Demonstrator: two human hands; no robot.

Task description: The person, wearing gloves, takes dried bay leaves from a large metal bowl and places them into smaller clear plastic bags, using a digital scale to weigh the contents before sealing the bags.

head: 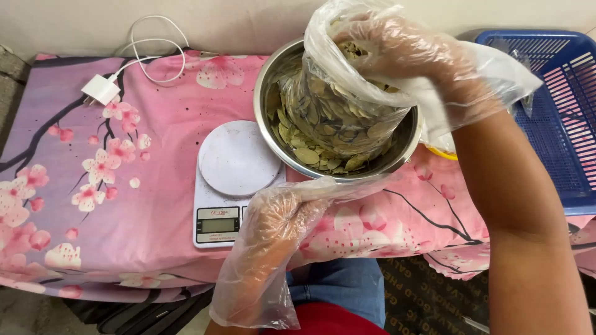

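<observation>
Nearest, gloved left hand (279, 217) with fingers pinching the near edge of the clear bag (338, 102) of dried leaves inside the steel bowl (397, 158), gloved right hand (397, 46) with fingers buried in its mouth; probably light, soft, slippery, best gripped at the rim.

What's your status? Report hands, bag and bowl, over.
Right hand gloved, grip closed on clear bag of dried leaves, inside steel bowl. Left hand gloved, at bowl's near rim, grip unclear. Scale beside bowl, bare.
</observation>
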